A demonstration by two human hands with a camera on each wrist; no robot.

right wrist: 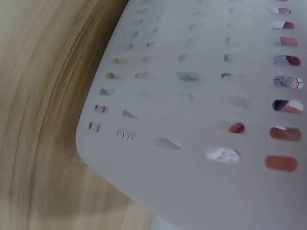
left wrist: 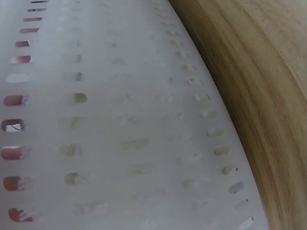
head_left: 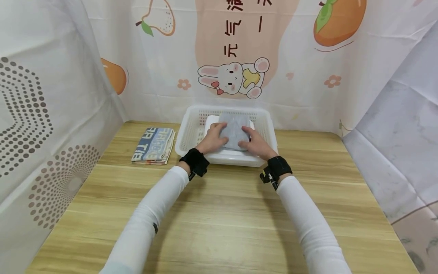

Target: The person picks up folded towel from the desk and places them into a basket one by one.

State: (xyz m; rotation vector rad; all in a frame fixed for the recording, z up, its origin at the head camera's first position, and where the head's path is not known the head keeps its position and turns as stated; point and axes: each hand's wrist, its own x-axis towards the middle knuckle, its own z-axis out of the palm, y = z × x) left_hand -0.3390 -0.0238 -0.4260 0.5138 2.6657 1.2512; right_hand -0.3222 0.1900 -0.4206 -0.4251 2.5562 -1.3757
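Observation:
A folded grey cloth (head_left: 234,131) lies on a folded white cloth (head_left: 211,121) inside a white plastic basket (head_left: 184,131). My left hand (head_left: 213,139) rests on the grey cloth's left side, fingers spread and slightly bent, with fingertips and thumb on its top. From the right, my right hand (head_left: 257,144) touches the same cloth in a similar way. Both wrist views look at the basket's slotted outer wall (left wrist: 110,110), and the wall (right wrist: 192,120) hides the hands and the cloths there. Pinkish patches show through some slots.
To the left of the basket lies a folded blue and white printed cloth (head_left: 154,145) with lettering. The wooden table (head_left: 219,224) reaches back to a patterned hanging curtain (head_left: 164,68), and the basket stands near its far edge.

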